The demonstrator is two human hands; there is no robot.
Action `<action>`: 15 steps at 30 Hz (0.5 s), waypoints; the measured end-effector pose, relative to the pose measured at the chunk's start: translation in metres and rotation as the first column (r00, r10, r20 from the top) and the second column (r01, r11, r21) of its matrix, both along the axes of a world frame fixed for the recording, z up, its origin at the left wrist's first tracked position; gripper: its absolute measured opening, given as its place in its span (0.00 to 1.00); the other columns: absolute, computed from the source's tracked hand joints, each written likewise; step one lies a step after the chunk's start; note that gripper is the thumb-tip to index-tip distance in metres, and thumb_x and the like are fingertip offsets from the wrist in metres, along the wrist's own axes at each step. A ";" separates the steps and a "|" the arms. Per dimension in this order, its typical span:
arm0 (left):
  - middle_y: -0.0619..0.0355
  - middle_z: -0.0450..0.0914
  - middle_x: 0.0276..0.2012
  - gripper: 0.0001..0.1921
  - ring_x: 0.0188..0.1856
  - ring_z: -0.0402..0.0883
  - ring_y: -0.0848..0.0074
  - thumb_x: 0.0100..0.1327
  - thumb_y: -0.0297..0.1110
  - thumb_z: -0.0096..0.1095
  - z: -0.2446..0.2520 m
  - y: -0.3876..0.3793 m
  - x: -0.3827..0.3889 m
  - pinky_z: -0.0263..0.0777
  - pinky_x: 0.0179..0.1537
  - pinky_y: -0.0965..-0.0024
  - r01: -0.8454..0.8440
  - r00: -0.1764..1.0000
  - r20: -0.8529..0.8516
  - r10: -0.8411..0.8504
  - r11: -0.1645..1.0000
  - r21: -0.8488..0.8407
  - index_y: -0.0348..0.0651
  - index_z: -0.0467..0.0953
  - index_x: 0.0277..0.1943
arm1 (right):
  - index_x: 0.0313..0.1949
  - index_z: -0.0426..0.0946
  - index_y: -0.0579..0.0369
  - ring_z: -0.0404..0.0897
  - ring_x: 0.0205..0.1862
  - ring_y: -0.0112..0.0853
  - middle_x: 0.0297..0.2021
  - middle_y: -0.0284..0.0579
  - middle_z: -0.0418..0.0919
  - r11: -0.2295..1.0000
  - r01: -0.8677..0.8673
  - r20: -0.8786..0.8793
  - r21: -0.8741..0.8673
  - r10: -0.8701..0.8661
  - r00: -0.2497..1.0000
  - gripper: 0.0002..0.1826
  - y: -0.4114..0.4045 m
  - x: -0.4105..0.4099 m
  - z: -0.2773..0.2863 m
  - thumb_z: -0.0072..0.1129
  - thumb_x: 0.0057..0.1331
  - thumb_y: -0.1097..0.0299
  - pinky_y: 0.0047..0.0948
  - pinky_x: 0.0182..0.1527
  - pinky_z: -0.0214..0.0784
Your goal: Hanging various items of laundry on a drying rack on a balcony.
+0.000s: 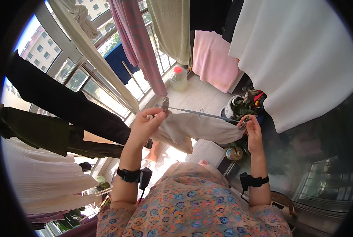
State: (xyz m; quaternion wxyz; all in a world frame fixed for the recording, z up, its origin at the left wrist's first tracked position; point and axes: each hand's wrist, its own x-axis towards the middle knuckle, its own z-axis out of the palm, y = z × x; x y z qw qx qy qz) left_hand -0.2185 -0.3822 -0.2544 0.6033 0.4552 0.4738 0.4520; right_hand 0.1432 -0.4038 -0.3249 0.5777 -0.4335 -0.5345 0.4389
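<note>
A grey clip hanger spans the space between my hands in front of my body. Off-white cloth, a garment, hangs below its bar, with folds drooping lower on the left side. My left hand pinches the clip at the bar's left end, thumb on top, with cloth bunched at the fingers. At the opposite end, my right hand grips the other clip and the garment's corner. The fingers partly cover both clips, so their jaws cannot be made out clearly.
Dark trousers hang at left, a pink patterned cloth ahead, and a white cloth at right. On the floor stand a red-capped plastic jug, a bucket and a jar. A glass door borders the right.
</note>
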 end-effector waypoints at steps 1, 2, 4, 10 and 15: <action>0.73 0.68 0.20 0.10 0.16 0.54 0.94 0.65 0.35 0.63 0.005 -0.001 0.003 0.45 0.16 0.84 0.002 0.999 -0.045 -0.001 1.000 0.016 0.36 0.82 0.42 | 0.44 0.71 0.53 0.72 0.33 0.16 0.33 0.33 0.77 0.985 -0.073 -0.086 -0.155 0.060 0.994 0.16 0.001 0.007 -0.004 0.48 0.72 0.53 0.14 0.33 0.60; 0.75 0.65 0.18 0.10 0.16 0.53 0.94 0.65 0.35 0.62 0.003 0.002 0.004 0.43 0.16 0.84 -0.001 0.996 -0.085 0.006 0.998 0.064 0.37 0.82 0.42 | 0.43 0.71 0.52 0.71 0.30 0.15 0.32 0.33 0.77 0.942 -0.156 -0.182 -0.298 0.104 0.978 0.16 0.000 0.013 -0.006 0.47 0.72 0.52 0.14 0.30 0.60; 0.75 0.64 0.17 0.10 0.15 0.53 0.94 0.65 0.35 0.62 0.003 0.003 0.009 0.43 0.16 0.84 -0.015 0.993 -0.117 0.023 0.998 0.063 0.37 0.82 0.42 | 0.43 0.71 0.52 0.70 0.28 0.14 0.31 0.33 0.77 0.948 -0.117 -0.177 -0.295 0.066 0.982 0.16 0.002 0.011 -0.007 0.47 0.72 0.52 0.14 0.27 0.57; 0.72 0.72 0.21 0.11 0.18 0.57 0.93 0.64 0.38 0.64 -0.003 0.009 0.013 0.46 0.19 0.84 -0.094 0.988 -0.120 0.099 0.994 0.047 0.39 0.83 0.39 | 0.44 0.70 0.51 0.72 0.30 0.14 0.32 0.33 0.77 0.972 -0.051 -0.092 -0.229 0.031 0.995 0.17 0.003 0.016 -0.008 0.48 0.71 0.50 0.13 0.29 0.61; 0.75 0.63 0.16 0.10 0.13 0.52 0.94 0.66 0.34 0.60 -0.007 0.010 0.019 0.41 0.15 0.83 -0.117 0.989 -0.089 0.122 0.992 0.054 0.36 0.82 0.39 | 0.44 0.70 0.51 0.74 0.32 0.16 0.32 0.32 0.77 0.971 -0.070 -0.137 -0.227 0.039 0.990 0.16 0.004 0.020 -0.006 0.49 0.71 0.51 0.14 0.31 0.64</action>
